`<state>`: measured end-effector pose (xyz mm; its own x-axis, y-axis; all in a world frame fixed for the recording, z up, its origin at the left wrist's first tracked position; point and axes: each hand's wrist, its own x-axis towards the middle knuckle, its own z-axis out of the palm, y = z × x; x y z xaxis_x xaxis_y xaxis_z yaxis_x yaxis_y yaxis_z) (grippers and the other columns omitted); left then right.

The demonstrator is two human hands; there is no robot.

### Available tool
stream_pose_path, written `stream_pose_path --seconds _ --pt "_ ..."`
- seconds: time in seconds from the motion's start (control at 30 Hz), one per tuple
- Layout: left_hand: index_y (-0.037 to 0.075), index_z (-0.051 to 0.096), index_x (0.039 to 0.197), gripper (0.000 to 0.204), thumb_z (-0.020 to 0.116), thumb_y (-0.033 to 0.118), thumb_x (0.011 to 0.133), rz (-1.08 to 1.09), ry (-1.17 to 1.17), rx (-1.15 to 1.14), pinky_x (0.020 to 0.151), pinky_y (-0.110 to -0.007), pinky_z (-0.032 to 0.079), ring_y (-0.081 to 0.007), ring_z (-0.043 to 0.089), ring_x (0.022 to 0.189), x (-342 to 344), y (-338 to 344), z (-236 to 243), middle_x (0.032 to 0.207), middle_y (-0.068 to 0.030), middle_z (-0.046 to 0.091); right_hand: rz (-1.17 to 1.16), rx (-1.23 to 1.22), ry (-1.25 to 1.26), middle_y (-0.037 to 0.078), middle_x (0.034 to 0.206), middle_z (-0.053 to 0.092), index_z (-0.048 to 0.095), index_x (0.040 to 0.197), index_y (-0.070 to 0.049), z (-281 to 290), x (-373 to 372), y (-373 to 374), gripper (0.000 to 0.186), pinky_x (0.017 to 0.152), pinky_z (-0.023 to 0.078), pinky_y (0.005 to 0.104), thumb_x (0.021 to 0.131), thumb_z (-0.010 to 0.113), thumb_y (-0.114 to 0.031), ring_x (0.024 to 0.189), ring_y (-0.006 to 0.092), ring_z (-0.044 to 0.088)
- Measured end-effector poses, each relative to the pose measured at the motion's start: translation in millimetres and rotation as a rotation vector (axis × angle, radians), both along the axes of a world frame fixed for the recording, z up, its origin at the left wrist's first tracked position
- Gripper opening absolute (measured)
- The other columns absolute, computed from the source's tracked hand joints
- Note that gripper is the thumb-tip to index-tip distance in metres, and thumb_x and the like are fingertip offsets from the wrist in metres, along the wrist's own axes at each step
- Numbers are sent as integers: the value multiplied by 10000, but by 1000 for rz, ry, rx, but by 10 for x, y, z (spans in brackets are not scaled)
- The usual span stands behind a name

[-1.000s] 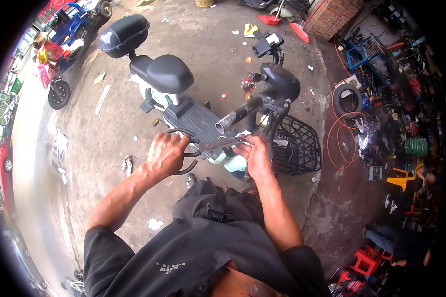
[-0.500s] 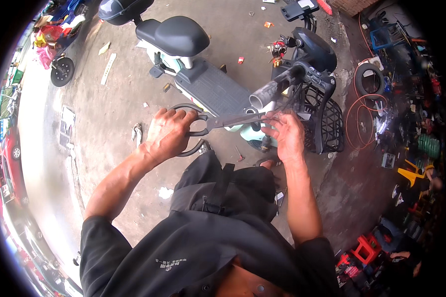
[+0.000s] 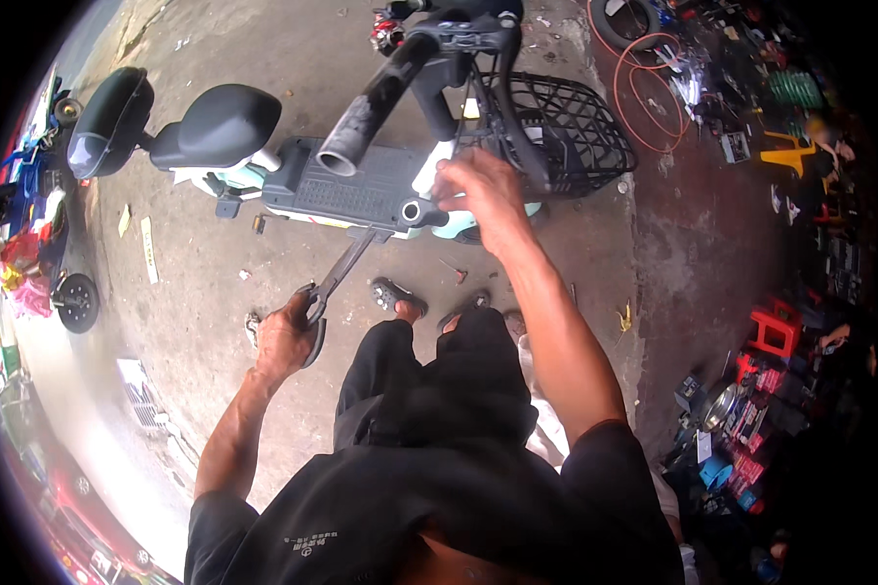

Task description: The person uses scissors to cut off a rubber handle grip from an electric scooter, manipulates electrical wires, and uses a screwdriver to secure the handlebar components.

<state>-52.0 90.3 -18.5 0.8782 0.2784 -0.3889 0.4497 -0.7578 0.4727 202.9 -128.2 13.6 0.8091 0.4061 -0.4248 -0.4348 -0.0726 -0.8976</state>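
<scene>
At my far left I see a pink bag [image 3: 31, 296] heaped just above a black wheel [image 3: 76, 303], with a blurred red car [image 3: 102, 512] lower down by the bright roadway. Next comes the dark top box [image 3: 112, 122], behind the black seat [image 3: 224, 127] of a mint-and-white electric scooter [image 3: 239, 178], which stands side-on ahead of me. Below the seat, my left hand [image 3: 285, 341] has its grip wrapped around the dark handles of long scissors [image 3: 339, 271]. Their blades lie together and slant up to the right, tips overlapping the near edge of the ribbed footboard [image 3: 332, 185] in my view; I can't tell whether they touch it. Above the footboard a hollow, scuffed handlebar tube [image 3: 376, 102] slants toward me, and below it a dark clog [image 3: 397, 292] rests on the concrete floor [image 3: 302, 414]. Farther right, my right hand [image 3: 483, 195] reaches across beside the pale steering column [image 3: 431, 168], its grip partly curled; I can't tell whether it pinches anything. Beyond it sit the scooter's black lattice basket [image 3: 576, 127], a looped orange hose [image 3: 673, 127], a red stool [image 3: 776, 327] and a yellow chair [image 3: 792, 154].
</scene>
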Motion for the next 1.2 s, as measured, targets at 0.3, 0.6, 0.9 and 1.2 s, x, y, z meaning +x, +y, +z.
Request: stream_pose_path --seconds 0.3,0.6,0.9,1.2 --pt "31 557 1088 277 590 -55 826 597 49 -896 585 -190 467 -74 525 688 -827 140 -477 844 22 503 -394 -28 -292 82 670 572 534 739 -26 -324 -216 410 195 596 462 332 761 663 -171 635 196 569" --pt "65 567 1047 178 562 44 870 120 148 -607 543 -205 467 -67 523 668 -536 590 -556 871 23 537 -517 15 -281 108 666 571 520 724 -17 -309 -228 452 175 599 462 351 759 619 -156 641 219 575" --pt "33 572 961 111 590 94 869 -243 169 -577 643 -249 421 -91 474 710 38 1226 -847 790 15 520 -797 -44 -308 166 731 606 558 775 4 -495 -297 805 193 659 484 396 751 605 -181 715 313 616" --pt "33 573 996 156 581 131 874 -480 228 -337 667 -280 436 -136 508 748 520 1353 -1128 834 -25 547 -763 -195 -233 218 808 618 574 842 17 -289 -383 833 244 703 478 436 767 585 -215 809 361 623"
